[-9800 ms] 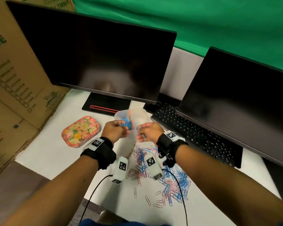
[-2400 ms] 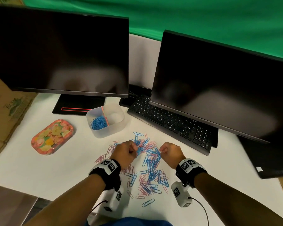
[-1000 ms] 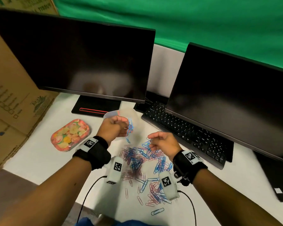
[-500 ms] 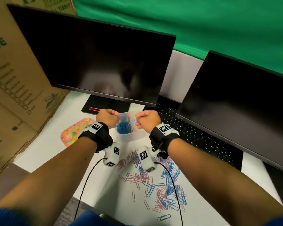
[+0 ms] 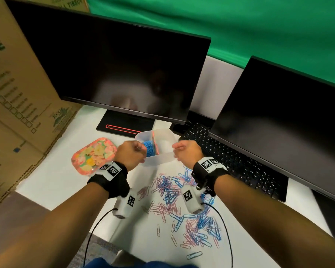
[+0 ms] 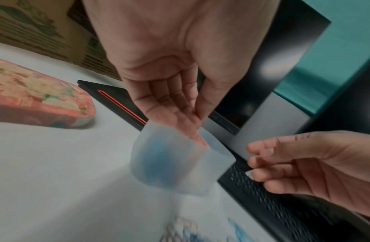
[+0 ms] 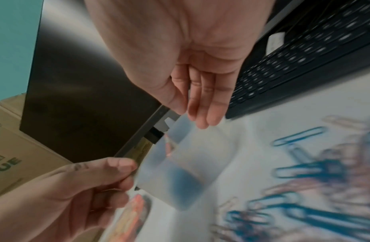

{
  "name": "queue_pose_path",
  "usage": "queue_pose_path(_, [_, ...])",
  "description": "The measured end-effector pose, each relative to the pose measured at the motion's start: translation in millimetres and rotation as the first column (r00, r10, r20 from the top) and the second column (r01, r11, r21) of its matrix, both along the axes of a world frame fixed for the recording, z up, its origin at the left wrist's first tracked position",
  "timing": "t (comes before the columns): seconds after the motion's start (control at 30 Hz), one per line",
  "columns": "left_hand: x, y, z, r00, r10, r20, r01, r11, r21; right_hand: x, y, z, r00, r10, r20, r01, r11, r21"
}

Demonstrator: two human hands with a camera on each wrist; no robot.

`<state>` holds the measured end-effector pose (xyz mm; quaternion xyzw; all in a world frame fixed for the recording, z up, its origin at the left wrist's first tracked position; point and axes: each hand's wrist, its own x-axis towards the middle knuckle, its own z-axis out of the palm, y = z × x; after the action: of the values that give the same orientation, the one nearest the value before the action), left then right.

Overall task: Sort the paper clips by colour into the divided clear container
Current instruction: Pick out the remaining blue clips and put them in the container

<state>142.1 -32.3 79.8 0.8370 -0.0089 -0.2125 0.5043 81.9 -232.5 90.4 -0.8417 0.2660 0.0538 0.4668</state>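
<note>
The clear divided container [image 5: 162, 159] stands on the white desk behind the loose pile of blue and pink paper clips [image 5: 182, 206]. Blue clips [image 5: 149, 147] fill its left compartment beside a red divider; I see none in the right compartment. My left hand [image 5: 141, 149] hovers at the container's left rim, fingers and thumb close together with nothing visible between them [image 6: 194, 124]. My right hand [image 5: 177, 149] is at the right side of the container [image 7: 180, 172], its fingers straight and empty [image 7: 192, 111].
A floral tin [image 5: 94, 155] lies left of the container. Two dark monitors [image 5: 114, 64] and a black keyboard [image 5: 230, 161] stand behind and to the right. A cardboard box [image 5: 17, 93] walls the left side. The desk's front edge is close.
Half a second ago my right hand pinched a blue clip over the container; now it is empty and has drawn back to the right. The left hand stays at the left rim.
</note>
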Motion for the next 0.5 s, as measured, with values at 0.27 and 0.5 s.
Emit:
queue_pose_path(0.27, [-51, -24, -43, 0.891, -0.451, 0.052, 0.388, 0.817, 0.426, -89, -37, -35, 0.938, 0.22, -0.269, -0.288, 0.925, -0.248])
queue_pose_path(0.5, [-73, -36, -66, 0.756, -0.648, 0.091, 0.484, 0.647, 0.589, -119, -3, -61, 0.753, 0.574, -0.321, -0.656, 0.687, -0.312])
